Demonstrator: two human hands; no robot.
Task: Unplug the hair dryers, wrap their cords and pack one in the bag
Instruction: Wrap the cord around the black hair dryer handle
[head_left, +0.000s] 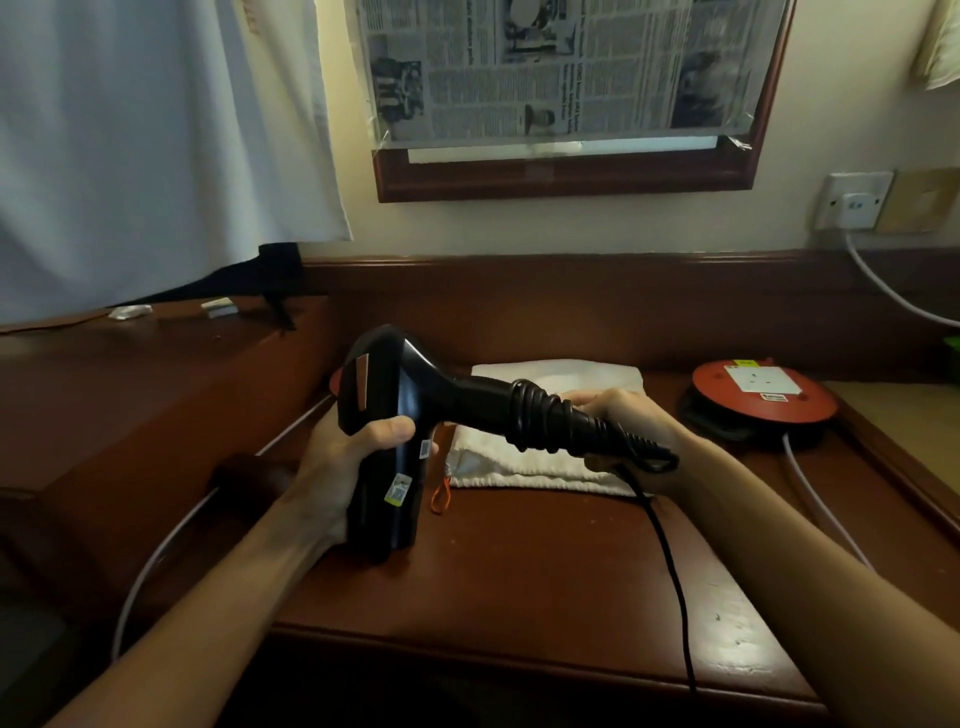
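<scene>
Above the dark red-brown wooden desk (519, 571), a glossy black plastic hair dryer (387, 415) was held clear of the surface. The left hand (337, 467) had its fingers and thumb curled round the dryer's barrel, while the handle ran away from that grip toward the right hand (623, 426), so the long axis of the handle lay nearly level between the two hands. Several turns of the thin black power cord (535, 415) sat already coiled round the handle, just left of the right hand, which closed its fingers on the cord at the handle's end. From that grip the loose length dropped down and off the desk's near edge. Beyond the right hand, flat on the desk, lay the white cloth drawstring bag (545, 467); the round red cable reel (758, 395) stood farther right. More winding probably remained, the right hand being the nearer for it.
</scene>
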